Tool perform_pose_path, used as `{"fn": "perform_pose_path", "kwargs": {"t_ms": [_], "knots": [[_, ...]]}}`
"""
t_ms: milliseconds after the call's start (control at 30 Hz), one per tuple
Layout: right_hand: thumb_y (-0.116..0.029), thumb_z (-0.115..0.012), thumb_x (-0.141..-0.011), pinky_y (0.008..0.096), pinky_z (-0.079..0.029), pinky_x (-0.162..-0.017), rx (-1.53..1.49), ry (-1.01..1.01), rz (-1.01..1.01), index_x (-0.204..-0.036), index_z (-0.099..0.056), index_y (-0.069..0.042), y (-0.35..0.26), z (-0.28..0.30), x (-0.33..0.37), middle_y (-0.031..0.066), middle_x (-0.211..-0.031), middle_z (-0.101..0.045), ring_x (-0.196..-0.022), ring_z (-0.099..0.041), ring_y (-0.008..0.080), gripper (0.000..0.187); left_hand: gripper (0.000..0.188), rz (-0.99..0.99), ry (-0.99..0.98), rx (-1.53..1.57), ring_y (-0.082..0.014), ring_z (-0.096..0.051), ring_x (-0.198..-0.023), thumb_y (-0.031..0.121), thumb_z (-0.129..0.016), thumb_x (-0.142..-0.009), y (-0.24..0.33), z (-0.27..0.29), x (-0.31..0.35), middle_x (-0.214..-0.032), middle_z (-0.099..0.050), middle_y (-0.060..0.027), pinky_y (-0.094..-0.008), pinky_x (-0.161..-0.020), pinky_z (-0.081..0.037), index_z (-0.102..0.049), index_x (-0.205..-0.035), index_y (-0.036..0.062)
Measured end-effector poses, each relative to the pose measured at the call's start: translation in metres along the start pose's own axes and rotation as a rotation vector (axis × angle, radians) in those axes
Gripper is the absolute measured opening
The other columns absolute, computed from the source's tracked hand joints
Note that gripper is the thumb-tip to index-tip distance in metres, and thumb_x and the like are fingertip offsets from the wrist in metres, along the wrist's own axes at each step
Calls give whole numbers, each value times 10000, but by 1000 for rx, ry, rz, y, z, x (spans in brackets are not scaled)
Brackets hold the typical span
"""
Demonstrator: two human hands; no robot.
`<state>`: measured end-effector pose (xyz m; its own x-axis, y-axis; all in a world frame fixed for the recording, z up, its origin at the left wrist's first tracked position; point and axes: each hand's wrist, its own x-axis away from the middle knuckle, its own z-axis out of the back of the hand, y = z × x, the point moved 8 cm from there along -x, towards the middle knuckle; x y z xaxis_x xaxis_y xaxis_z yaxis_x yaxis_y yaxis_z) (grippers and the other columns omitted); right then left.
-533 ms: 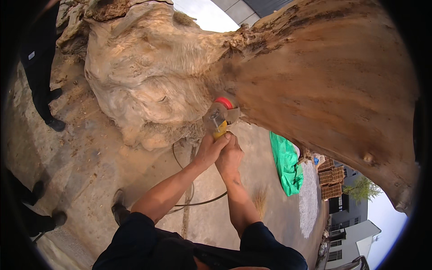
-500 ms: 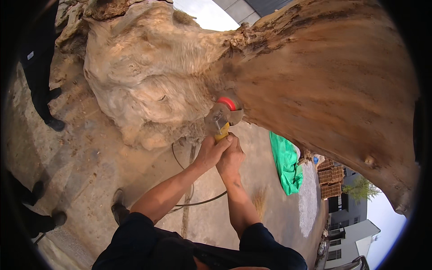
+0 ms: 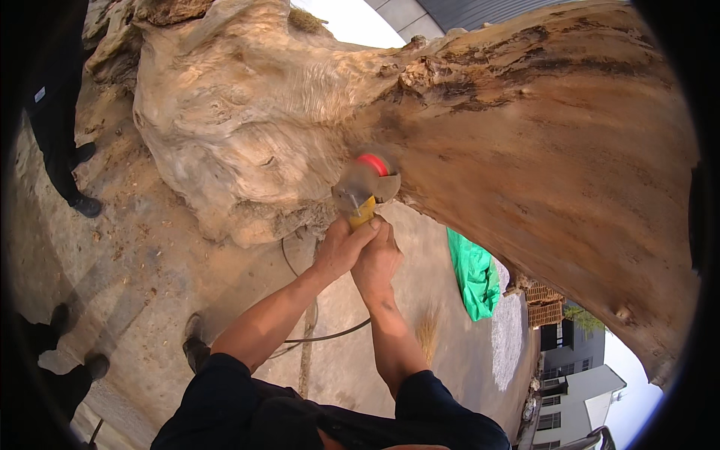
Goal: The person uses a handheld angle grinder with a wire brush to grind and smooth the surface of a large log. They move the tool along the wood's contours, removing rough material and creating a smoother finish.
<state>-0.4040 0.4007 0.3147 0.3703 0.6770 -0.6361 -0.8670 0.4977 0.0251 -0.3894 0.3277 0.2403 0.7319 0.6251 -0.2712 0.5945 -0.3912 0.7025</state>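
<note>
Both my hands grip a yellow and grey angle grinder (image 3: pixel 363 211) with a red disc and a metal guard. My left hand (image 3: pixel 343 247) and my right hand (image 3: pixel 378 262) are pressed together, fingers wrapped round its body. The red edge of the disc meets the big tree trunk (image 3: pixel 525 150), or comes very close, where the smooth brown stem joins the pale, gnarled root end (image 3: pixel 232 127). Dust or motion blurs the grinder's head. A black cable (image 3: pixel 337 334) curves over the ground below my arms.
People in dark clothing stand at the left, one beside the root end with dark shoes (image 3: pixel 88 206) showing. Under the trunk lie a green sheet (image 3: pixel 474 277) and a pale gravel patch (image 3: pixel 508 337). Stacked brown crates (image 3: pixel 544 304) and a white building (image 3: pixel 570 412) are beyond.
The grinder and both hands have shifted slightly left in the picture, still gripped together. The whole view has moved a little, and the disc stays by the same stretch of trunk.
</note>
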Motion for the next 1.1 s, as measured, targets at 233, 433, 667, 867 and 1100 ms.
{"fn": "perform_pose_path", "kwargs": {"t_ms": [233,433,667,867,1100], "knots": [[-118,-699,-907,428,-573,-640,23,37,17,-1214,-633,-27,-22,6,-18,139,-957,-687,-817,-715,355,327,282,-10,-30,131,-51,-556,-876,309,-657,-1024,20,5,-11,-931,-642,28,-260,-747,-468,-676,-1007,29],[-81,-736,-849,432,-582,-664,-9,-68,-82,-1288,-594,-21,-30,-5,-21,150,-1028,-674,-856,-716,362,465,273,21,-84,60,-49,-558,-869,292,-632,-1027,24,20,-18,-940,-652,27,-265,-743,-474,-686,-1024,25],[-24,-746,-784,461,-589,-700,-116,-91,-18,-1391,-506,-7,-48,2,-33,191,-1125,-650,-912,-709,404,653,272,67,-112,143,-66,-573,-875,286,-632,-1015,53,25,-30,-949,-660,13,-269,-757,-485,-687,-1025,20],[-11,-746,-775,456,-590,-708,-148,-171,-115,-1400,-494,7,-35,-30,-22,213,-1173,-643,-947,-701,421,675,264,128,-81,72,-77,-580,-851,269,-634,-1000,34,41,-38,-940,-661,10,-278,-731,-491,-689,-1028,12],[-28,-735,-803,466,-588,-716,-223,-25,-16,-1405,-489,19,-66,-3,-51,220,-1168,-644,-968,-697,427,652,286,13,-105,73,-81,-582,-841,284,-664,-987,81,38,-46,-905,-657,3,-281,-735,-494,-687,-1040,4]]}}
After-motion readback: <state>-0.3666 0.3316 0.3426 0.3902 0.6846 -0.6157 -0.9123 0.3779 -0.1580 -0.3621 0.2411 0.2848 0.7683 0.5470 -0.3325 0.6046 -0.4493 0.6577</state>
